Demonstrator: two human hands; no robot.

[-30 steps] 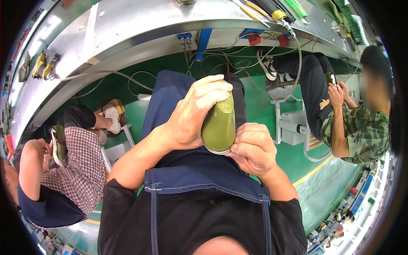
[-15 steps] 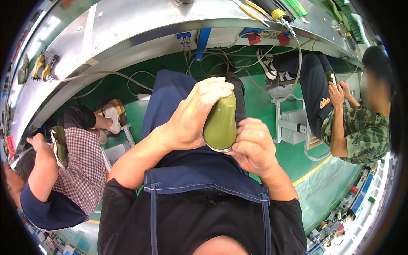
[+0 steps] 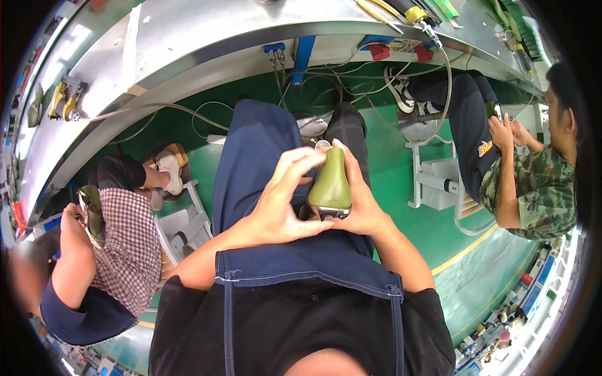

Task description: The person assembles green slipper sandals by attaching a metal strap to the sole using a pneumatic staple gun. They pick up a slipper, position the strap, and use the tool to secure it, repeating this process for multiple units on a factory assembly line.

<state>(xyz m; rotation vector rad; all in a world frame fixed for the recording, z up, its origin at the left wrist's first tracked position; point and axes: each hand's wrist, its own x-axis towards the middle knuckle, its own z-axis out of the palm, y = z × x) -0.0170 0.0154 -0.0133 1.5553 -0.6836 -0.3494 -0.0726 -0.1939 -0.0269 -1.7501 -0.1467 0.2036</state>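
A glossy olive-green tapered piece (image 3: pixel 331 183) is held above my lap, its narrow end pointing away from me and its wide end near. A silvery and dark rim shows at the wide end. My left hand (image 3: pixel 281 200) curves round its left side, fingertips by the narrow end and thumb by the rim, with a gap at the palm. Along the right side, my right hand (image 3: pixel 360 199) grips it, fingers reaching up past the narrow end. A small round greyish part (image 3: pixel 322 145) shows at the fingertips; I cannot tell what it is.
A metal workbench (image 3: pixel 194 44) curves across the far side, with a yellow air tool (image 3: pixel 58 100) at left and another yellow fitting (image 3: pixel 415 15) at right. Hoses and cables hang below. Co-workers sit on both sides, one in checks (image 3: pixel 128 238), one in camouflage (image 3: pixel 533 194).
The piece has turned and tipped, showing more of its rimmed wide end. My left fingers have slid off its top to the side, and my right hand has moved up along it.
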